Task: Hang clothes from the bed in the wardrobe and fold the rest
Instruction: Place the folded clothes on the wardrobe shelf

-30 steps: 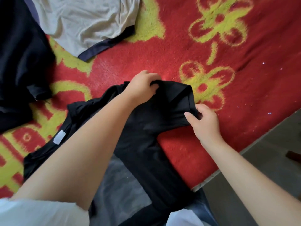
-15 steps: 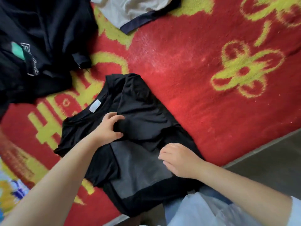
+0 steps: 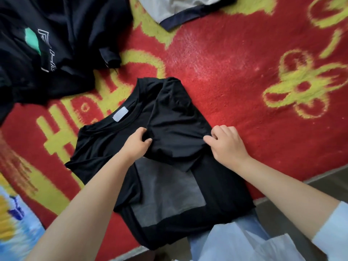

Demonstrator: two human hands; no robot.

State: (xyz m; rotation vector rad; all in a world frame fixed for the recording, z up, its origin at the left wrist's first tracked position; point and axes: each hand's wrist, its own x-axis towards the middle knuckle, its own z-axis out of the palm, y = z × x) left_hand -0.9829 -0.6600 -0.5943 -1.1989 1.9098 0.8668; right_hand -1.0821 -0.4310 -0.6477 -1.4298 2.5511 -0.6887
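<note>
A black T-shirt (image 3: 116,147) with a grey square panel and a pale neck label lies flat on the red and yellow bedspread (image 3: 235,76), near the bed's front edge. Its right sleeve is folded inward across the chest. My left hand (image 3: 136,143) pinches the folded sleeve's inner end at the shirt's middle. My right hand (image 3: 226,142) grips the fold at the shirt's right edge. Both forearms reach in from below.
A dark garment (image 3: 47,46) with white and green print lies bunched at the upper left. A beige garment (image 3: 180,8) with a dark hem lies at the top. The grey floor (image 3: 327,181) shows past the bed's edge at the right.
The sleeve was carried from the right inward over the chest. My right hand then moved from the grey panel up to the shirt's right edge. The camera view shifted.
</note>
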